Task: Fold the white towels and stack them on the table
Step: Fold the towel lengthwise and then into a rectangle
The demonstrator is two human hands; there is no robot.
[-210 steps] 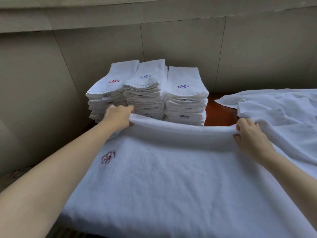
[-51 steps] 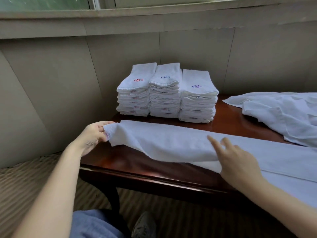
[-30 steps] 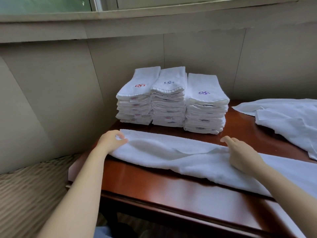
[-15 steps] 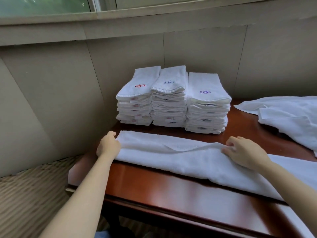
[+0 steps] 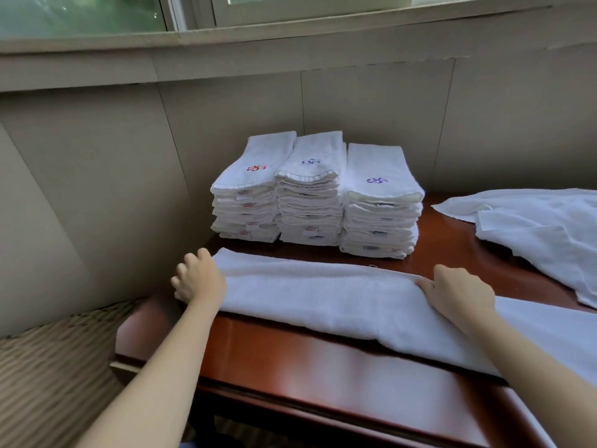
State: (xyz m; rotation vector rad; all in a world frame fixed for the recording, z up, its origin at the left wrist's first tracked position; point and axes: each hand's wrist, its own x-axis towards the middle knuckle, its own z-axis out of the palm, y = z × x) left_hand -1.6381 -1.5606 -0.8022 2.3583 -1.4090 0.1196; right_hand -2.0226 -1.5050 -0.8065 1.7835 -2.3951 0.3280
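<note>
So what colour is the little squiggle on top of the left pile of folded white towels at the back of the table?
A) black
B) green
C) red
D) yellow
C: the top towel of the left stack of folded white towels carries a red embroidered mark, while the middle stack shows a blue one and the right stack a purple one.

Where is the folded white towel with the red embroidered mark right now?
In the head view, the red-marked white towel tops the leftmost of three stacks at the back of the reddish wooden table, beside the blue-marked stack.
</note>
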